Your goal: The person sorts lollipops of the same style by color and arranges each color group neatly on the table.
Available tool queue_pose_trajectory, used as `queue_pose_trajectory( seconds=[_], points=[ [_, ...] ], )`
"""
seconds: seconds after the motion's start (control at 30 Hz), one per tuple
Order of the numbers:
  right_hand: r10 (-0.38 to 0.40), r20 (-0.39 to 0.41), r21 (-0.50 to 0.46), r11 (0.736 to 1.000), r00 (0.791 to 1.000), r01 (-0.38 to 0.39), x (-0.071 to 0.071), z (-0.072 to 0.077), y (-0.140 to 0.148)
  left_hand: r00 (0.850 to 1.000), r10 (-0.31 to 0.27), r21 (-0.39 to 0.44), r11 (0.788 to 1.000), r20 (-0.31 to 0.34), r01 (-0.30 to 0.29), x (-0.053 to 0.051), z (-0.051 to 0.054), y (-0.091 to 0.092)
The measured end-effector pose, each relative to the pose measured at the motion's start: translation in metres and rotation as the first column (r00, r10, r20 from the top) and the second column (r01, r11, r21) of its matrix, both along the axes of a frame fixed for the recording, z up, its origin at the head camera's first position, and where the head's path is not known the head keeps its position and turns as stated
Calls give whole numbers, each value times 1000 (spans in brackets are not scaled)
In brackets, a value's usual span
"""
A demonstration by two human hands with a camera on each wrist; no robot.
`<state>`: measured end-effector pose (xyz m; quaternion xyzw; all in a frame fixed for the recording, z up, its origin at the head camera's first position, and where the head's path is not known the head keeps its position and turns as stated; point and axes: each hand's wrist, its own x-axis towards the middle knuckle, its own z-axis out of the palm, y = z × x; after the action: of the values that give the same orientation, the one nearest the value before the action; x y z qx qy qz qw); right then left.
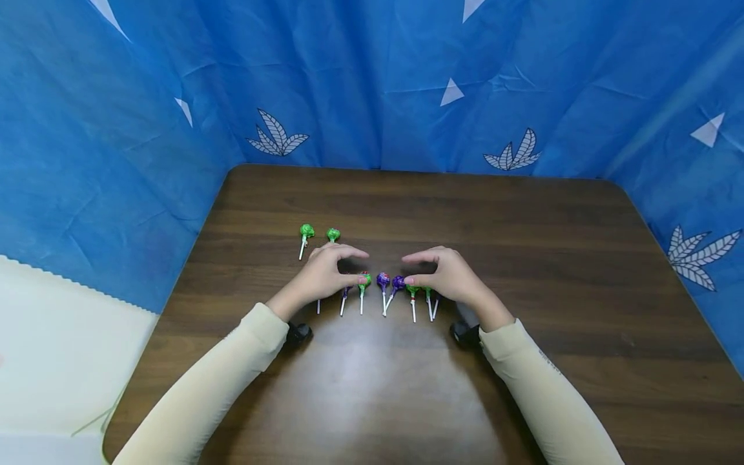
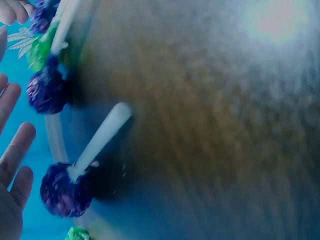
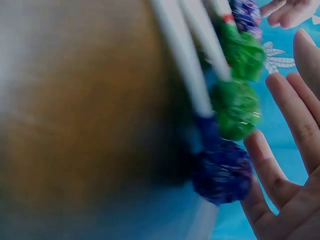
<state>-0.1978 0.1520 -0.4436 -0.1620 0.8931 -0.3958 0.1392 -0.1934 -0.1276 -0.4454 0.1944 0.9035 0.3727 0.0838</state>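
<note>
Several lollipops with white sticks lie in a row on the dark wooden table, heads away from me. My left hand [image 1: 334, 271] hovers at the row's left part, thumb and fingers spread apart, its thumb tip over a green lollipop [image 1: 364, 281]. Opposite it, my right hand [image 1: 447, 274] is spread the same way, its thumb tip by a purple lollipop [image 1: 398, 283]. Another purple lollipop [image 1: 383, 280] lies between the hands. In the left wrist view a purple lollipop [image 2: 66, 190] lies beside the left fingers. In the right wrist view a purple lollipop [image 3: 223, 172] lies against or near the right fingers.
Farther back on the left lie two green lollipops, one in full view [image 1: 306, 231] and one partly covered [image 1: 333, 234] by the left hand. A blue curtain [image 1: 372, 84] with leaf prints stands round the table [image 1: 523, 219]. White cloth [image 1: 58, 349] shows at the left.
</note>
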Motion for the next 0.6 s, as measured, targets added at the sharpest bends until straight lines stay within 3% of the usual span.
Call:
queue_pose_trajectory(
  seconds=[0.17, 0.37, 0.6],
  points=[
    [11, 0, 12, 1000, 1000, -11, 3, -9, 1, 999, -35, -105, 994, -34, 32, -1, -8, 9],
    [43, -1, 35, 998, 999, -43, 1, -12, 2, 997, -32, -221, 975, -70, 16, 0, -12, 15],
    [92, -70, 104, 991, 993, -84, 2, -15, 1, 995, -14, -261, 965, -102, -13, 0, -15, 19]
  ],
)
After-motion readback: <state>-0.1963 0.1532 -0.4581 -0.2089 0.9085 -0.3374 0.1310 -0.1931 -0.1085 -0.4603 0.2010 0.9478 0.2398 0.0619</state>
